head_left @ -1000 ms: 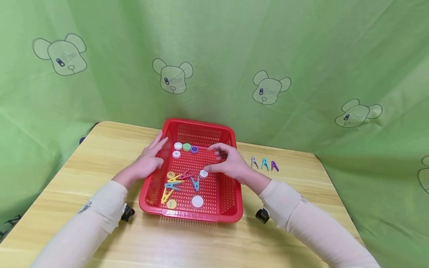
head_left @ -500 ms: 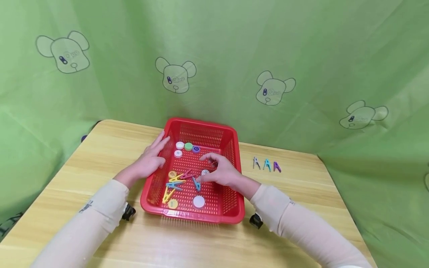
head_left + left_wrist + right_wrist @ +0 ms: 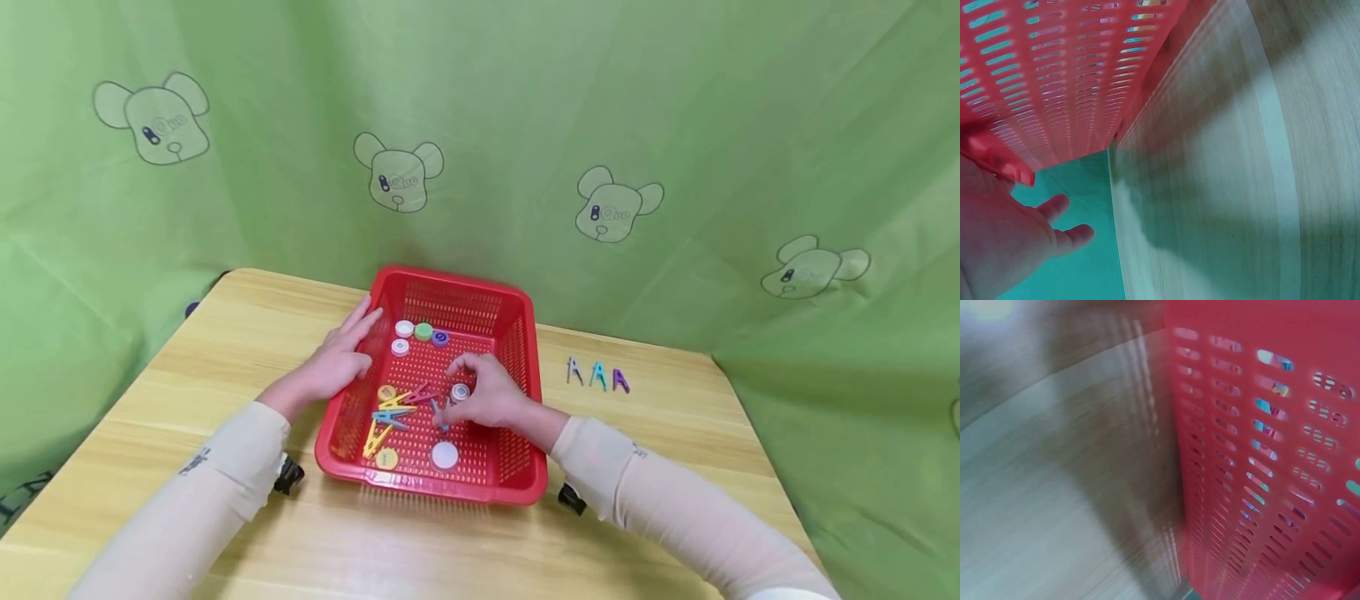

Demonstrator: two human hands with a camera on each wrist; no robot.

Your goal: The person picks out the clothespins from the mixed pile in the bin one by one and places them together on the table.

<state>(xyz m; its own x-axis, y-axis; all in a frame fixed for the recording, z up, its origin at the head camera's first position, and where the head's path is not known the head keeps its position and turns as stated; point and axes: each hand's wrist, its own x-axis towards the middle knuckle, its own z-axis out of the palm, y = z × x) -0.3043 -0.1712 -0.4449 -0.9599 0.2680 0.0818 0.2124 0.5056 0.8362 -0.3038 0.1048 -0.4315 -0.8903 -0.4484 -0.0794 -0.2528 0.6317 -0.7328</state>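
Note:
My left hand (image 3: 330,367) rests on the left rim of a red plastic basket (image 3: 480,492), its fingers stretched along the rim and its thumb on the inner side. Two of its fingertips (image 3: 1075,236) point past the basket in the left wrist view. Inside the basket, my right hand (image 3: 491,396) reaches down with thumb and forefinger apart, the thumb overlapping a blue clothespin (image 3: 444,426). Right by the palm lies a white bottle cap (image 3: 460,392). Yellow (image 3: 377,438), blue and red clothespins lie jumbled left of it. The right wrist view shows only the basket wall, not the hand.
White, green (image 3: 423,332) and purple caps sit at the basket's far left; a larger white cap (image 3: 445,455) and yellow caps (image 3: 387,458) lie nearer. Three clothespins (image 3: 597,375) stand in a row on the wooden table (image 3: 660,417), right of the basket. A green curtain (image 3: 495,100) hangs behind.
My right hand has moved left and toward me inside the basket, from beside the white cap to over the blue clothespin. My left hand has stayed on the rim.

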